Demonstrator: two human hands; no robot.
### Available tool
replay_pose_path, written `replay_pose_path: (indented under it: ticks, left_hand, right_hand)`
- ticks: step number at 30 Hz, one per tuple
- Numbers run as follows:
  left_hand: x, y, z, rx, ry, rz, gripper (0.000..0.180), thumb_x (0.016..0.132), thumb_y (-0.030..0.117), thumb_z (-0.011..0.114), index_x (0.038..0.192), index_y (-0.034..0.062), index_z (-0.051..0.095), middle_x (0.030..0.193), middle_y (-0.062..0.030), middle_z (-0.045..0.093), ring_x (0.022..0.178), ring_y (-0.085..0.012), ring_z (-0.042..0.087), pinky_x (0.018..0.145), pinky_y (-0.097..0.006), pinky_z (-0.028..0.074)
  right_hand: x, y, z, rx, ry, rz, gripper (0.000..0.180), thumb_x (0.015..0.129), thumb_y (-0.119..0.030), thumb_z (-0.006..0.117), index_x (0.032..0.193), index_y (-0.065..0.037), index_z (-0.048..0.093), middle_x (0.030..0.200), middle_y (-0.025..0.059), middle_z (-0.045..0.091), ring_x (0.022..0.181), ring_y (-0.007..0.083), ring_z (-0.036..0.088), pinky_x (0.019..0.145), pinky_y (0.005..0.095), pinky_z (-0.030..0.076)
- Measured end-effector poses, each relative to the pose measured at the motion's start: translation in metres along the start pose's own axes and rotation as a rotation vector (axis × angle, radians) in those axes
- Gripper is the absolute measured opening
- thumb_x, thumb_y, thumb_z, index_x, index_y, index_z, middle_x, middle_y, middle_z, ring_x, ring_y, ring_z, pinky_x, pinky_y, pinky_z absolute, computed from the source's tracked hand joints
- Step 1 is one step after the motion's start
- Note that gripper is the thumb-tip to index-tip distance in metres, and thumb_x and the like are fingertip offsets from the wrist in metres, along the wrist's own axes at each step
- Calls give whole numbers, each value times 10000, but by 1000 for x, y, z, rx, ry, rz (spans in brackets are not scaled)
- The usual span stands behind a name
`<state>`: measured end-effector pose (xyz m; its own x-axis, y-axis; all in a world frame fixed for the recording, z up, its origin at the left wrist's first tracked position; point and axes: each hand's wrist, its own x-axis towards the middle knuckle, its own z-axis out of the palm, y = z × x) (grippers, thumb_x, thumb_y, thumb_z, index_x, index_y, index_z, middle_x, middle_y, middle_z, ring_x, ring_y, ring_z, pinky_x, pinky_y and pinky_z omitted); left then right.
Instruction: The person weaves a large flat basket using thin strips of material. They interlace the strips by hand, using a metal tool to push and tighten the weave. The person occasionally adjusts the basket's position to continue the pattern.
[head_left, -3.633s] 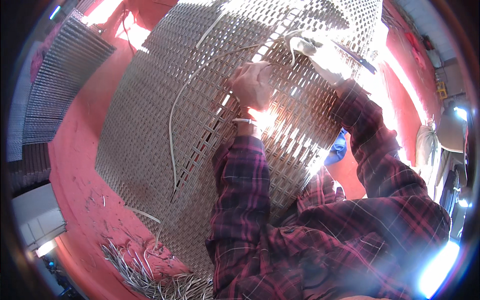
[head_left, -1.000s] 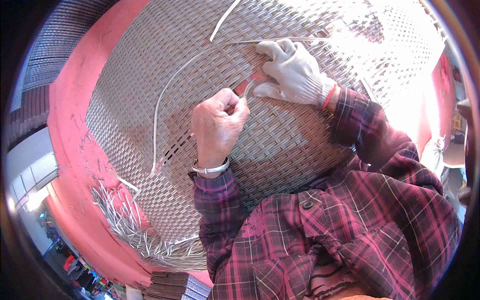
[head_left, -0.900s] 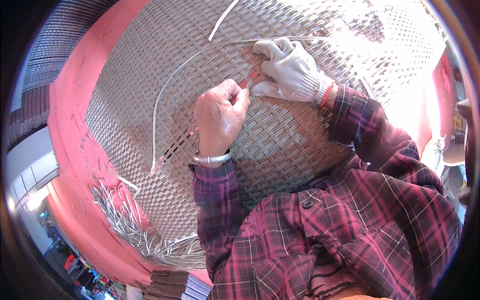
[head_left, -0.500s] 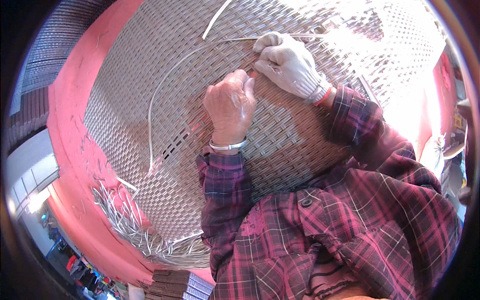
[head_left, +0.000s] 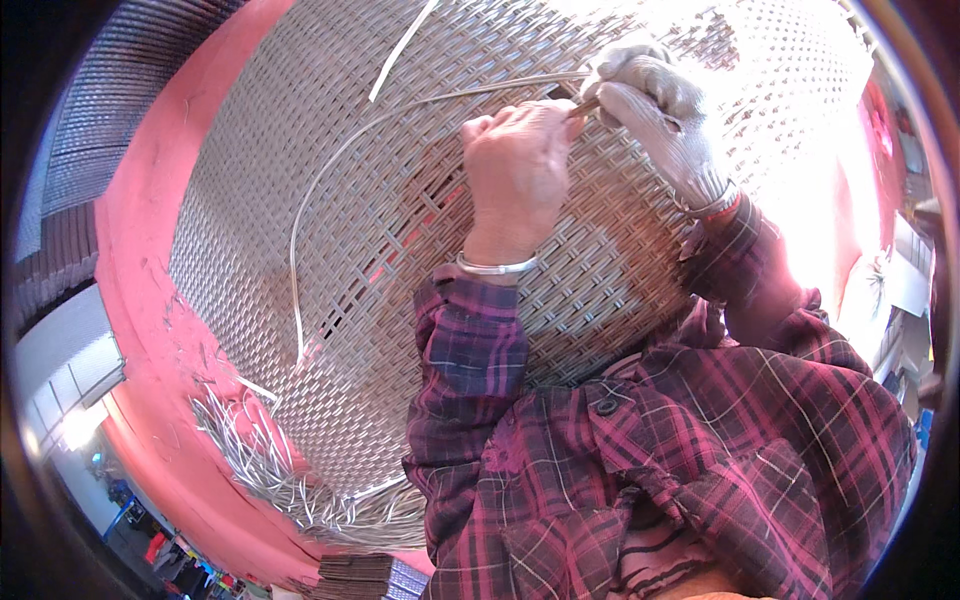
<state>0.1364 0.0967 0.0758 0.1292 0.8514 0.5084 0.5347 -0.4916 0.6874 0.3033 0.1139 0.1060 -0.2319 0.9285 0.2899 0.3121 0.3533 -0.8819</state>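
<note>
A large woven wicker panel [head_left: 390,190] in grey-brown spreads out in front of me. My left hand [head_left: 520,175], bare with a silver bangle at the wrist, is closed near the upper middle of the weave. Just right of it my right hand [head_left: 660,115], in a whitish knit glove, is closed too. Both pinch a short stretch of brown weaving strip [head_left: 586,106] between them. From the glove a long pale strip [head_left: 345,145] loops left and down over the panel. A slanting row of gaps [head_left: 390,258] runs through the weave below my left hand.
Pink-red cloth [head_left: 150,200] lies under and around the panel. Loose strip ends [head_left: 265,470] bunch along its lower left edge. A separate pale strip [head_left: 403,50] lies on top at the far side. Stacked woven pieces [head_left: 355,577] stand at the lower edge. Strong sunlight washes out the right side.
Both hands have moved to the right along the weave, the gloved one farther. The slanting row of gaps shows more, and the long strip's loop has shifted slightly.
</note>
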Motion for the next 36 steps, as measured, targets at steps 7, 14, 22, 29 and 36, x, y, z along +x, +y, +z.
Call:
replay_pose_path:
  ticks: [7, 14, 22, 29, 36]
  left_hand:
    - [-26, -7, -47, -242, 109, -633, 176, 864, 196, 649, 731, 80, 655, 702, -70, 640, 507, -245, 548, 450, -341, 396]
    - [-20, -8, -28, 416, -188, -462, 286, 813, 252, 657, 617, 60, 574, 620, -152, 600, 591, -369, 599, 512, -449, 439]
    - [-1, -14, -8, 437, -339, -482, 272, 849, 292, 596, 757, 42, 646, 748, -205, 643, 753, -415, 625, 631, -495, 478]
    - [-7, -15, -8, 415, -266, -401, 183, 889, 209, 570, 864, 54, 664, 827, -161, 658, 774, -365, 642, 673, -444, 497]
    - [-39, -17, -14, 115, 67, -165, 157, 808, 9, 647, 965, 9, 635, 968, -125, 590, 893, -289, 590, 774, -384, 501]
  right_hand:
    - [8, 17, 16, -595, -293, -282, 262, 788, -251, 693, 967, -61, 674, 1161, 112, 597, 1047, 285, 562, 906, 399, 463]
    - [12, 30, 31, -825, -329, -292, 299, 747, -344, 709, 907, -91, 703, 1236, 64, 550, 1083, 274, 525, 902, 376, 460]
    - [16, 39, 37, -705, -277, -230, 225, 723, -265, 694, 841, -75, 716, 1199, 64, 592, 1051, 262, 559, 863, 377, 476]
    - [23, 50, 38, -468, -227, -110, 171, 709, -257, 673, 765, -108, 737, 1027, 19, 662, 865, 210, 630, 765, 339, 499]
    - [20, 51, 49, -424, -110, -91, 136, 715, -195, 650, 771, -93, 722, 915, 34, 665, 788, 222, 641, 699, 347, 506]
